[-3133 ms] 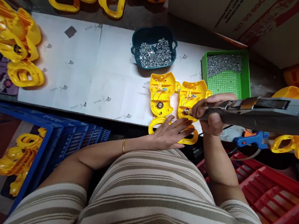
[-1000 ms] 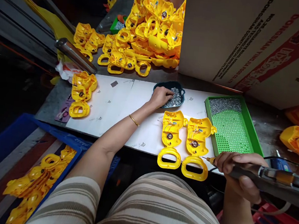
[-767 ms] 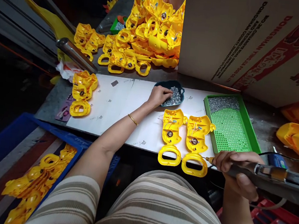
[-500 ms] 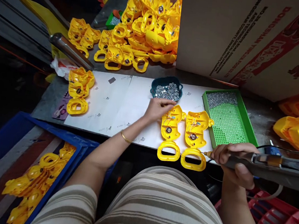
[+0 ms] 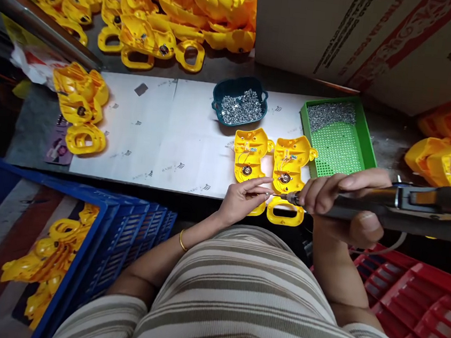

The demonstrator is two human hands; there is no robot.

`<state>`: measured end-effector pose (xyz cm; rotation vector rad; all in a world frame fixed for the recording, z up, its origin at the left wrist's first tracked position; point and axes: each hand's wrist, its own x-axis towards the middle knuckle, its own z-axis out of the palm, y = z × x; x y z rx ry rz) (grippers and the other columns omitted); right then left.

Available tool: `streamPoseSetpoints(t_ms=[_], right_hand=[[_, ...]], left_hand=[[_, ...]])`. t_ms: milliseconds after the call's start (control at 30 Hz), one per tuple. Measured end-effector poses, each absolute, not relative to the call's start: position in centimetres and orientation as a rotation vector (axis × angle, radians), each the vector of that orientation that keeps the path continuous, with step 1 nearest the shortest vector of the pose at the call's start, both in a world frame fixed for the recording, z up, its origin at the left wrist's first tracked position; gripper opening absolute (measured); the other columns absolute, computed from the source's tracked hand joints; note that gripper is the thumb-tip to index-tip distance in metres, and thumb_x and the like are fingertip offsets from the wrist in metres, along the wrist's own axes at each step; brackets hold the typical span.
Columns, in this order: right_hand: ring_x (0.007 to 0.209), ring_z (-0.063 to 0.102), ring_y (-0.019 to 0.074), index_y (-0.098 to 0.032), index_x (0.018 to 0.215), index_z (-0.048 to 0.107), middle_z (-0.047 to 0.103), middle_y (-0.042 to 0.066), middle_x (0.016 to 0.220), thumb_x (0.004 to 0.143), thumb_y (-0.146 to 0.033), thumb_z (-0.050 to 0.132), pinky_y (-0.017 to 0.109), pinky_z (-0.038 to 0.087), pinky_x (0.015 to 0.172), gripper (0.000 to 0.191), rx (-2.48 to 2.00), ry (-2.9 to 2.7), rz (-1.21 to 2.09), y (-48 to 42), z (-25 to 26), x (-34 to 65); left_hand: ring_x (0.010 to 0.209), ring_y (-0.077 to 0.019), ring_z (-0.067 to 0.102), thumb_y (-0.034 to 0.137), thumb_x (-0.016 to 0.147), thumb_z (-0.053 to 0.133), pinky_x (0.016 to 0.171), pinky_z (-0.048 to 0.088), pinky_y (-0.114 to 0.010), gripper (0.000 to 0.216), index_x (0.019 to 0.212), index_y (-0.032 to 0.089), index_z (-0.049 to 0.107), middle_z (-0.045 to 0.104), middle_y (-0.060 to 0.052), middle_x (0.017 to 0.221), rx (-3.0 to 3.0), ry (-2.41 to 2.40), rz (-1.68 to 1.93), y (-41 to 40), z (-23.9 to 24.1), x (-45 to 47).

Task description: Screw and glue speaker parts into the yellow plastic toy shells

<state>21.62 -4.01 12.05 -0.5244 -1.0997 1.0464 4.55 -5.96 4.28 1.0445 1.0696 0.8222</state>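
In front of my body, my left hand (image 5: 239,202) pinches a tiny shiny screw (image 5: 267,194) between its fingertips. The bit of a dark electric screwdriver (image 5: 422,214) meets it from the right. My right hand (image 5: 346,195) is wrapped around the screwdriver, which lies nearly level. Just beyond both hands are two yellow plastic shell halves, the left shell (image 5: 250,153) and the right shell (image 5: 291,157), open side up, with wires and a round metal part inside. Each has a ring-shaped handle at its near end; my left hand partly covers the left one.
A dark green bowl (image 5: 218,106) of small metal parts and a green perforated tray (image 5: 367,146) of screws stand behind the shells. More yellow shells (image 5: 81,100) sit at left and pile up at the back. A carton (image 5: 304,32), blue crate (image 5: 99,220) and red crate (image 5: 409,296) surround the bench.
My left hand has come from beside the bowl down to the screwdriver's tip. The screwdriver has shifted left, over the near end of the right shell. The camera view has moved too.
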Motion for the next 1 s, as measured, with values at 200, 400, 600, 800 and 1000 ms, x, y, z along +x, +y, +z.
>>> streamPoseSetpoints(t_ms=[200,400,600,800,1000], right_hand=[[0.032,0.043,0.0122,-0.027,0.09,0.058,0.047,-0.008,0.047,0.08,-0.043,0.061,0.036,0.052,0.049,0.019,-0.536,-1.126,1.042,-4.2,11.5,21.0],[0.035,0.045,0.0125,-0.025,0.097,0.061,0.048,-0.006,0.052,0.08,-0.038,0.06,0.037,0.054,0.051,0.021,-0.451,-1.106,1.049,-4.0,11.3,20.7],[0.038,0.047,0.0113,-0.025,0.099,0.061,0.049,-0.007,0.054,0.082,-0.039,0.059,0.033,0.053,0.051,0.022,-0.471,-1.121,1.056,-4.5,11.2,21.0],[0.037,0.044,0.0104,-0.025,0.098,0.059,0.048,-0.007,0.053,0.083,-0.041,0.062,0.027,0.042,0.04,0.022,-0.5,-1.101,1.052,-4.6,10.9,21.3],[0.037,0.044,0.0107,-0.025,0.097,0.059,0.045,-0.007,0.053,0.083,-0.036,0.06,0.026,0.041,0.038,0.018,-0.446,-1.14,1.058,-4.1,11.2,20.9]], left_hand=[[0.097,-0.0208,0.071,0.031,0.078,0.071,0.087,0.057,-0.028,0.051,0.125,0.014,0.062,0.075,-0.01,0.101,1.054,1.062,0.791,-6.2,4.4,4.7],[0.096,-0.0195,0.071,0.028,0.08,0.069,0.088,0.056,-0.028,0.051,0.128,0.014,0.061,0.075,-0.009,0.102,1.1,1.057,0.763,-6.1,4.3,4.7],[0.099,-0.0193,0.07,0.024,0.082,0.066,0.093,0.054,-0.03,0.047,0.128,0.015,0.061,0.075,-0.008,0.104,1.158,1.041,0.769,-6.0,4.2,4.8],[0.1,-0.0194,0.07,0.023,0.083,0.065,0.095,0.054,-0.032,0.046,0.128,0.015,0.061,0.075,-0.007,0.105,1.213,1.024,0.772,-6.1,3.7,4.7],[0.101,-0.0196,0.07,0.023,0.084,0.064,0.095,0.054,-0.03,0.046,0.129,0.016,0.06,0.074,-0.007,0.106,1.224,0.991,0.783,-6.2,3.8,4.9]])
